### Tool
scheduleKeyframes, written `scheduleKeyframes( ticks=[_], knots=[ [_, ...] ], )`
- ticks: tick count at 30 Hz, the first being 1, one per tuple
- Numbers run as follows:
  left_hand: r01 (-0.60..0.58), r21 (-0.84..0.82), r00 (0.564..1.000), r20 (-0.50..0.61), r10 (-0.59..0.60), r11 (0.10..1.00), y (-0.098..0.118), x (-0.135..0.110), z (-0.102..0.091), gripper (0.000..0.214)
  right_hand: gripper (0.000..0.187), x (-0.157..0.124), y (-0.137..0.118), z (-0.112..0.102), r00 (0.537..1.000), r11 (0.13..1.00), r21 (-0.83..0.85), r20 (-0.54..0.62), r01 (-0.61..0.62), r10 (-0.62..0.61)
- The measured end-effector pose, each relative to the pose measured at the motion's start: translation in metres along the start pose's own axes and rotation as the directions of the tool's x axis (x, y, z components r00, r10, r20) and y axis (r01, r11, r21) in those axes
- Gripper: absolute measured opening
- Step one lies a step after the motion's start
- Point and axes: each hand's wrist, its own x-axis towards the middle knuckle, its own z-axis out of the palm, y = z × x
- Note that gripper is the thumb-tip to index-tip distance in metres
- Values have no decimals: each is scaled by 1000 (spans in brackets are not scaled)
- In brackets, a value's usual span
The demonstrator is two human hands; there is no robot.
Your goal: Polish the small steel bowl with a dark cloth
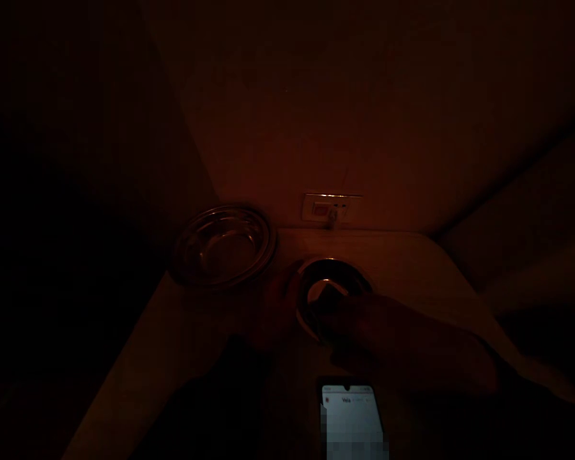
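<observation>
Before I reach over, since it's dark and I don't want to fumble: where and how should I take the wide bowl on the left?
Probably by the near rim of the wide bowl, coming from your side: the rim makes a broad round edge, while the wall stands close behind.

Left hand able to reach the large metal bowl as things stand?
Likely yes: the left hand is just beside the large metal bowl, with nothing visible between them, though it's dark.

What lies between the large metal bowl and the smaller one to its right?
The left hand, dim but visible in the head view, lies between the large metal bowl and the smaller bowl, at the smaller one's left rim.
</observation>
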Motion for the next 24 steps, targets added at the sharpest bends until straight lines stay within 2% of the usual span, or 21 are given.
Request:
scheduleKeyframes(
  ticks=[4, 14, 24],
  knots=[
    [38, -20, 999, -18, -38, 999, 1, 0, 1, 36, 29, -4, 2, -4, 1000, 1000, 8, 24, 11, -11],
    [59, 0, 990, -129, -58, 998, 1, -1, -1, 34, 29, 6, 0, 6, 1000, 999, 31, -11, 15, -14],
    [61, -93, 996, -56, -66, 994, 5, -3, -2, 29, 32, 11, 0, 15, 994, 1000, 12, -102, 25, -24]
  ],
)
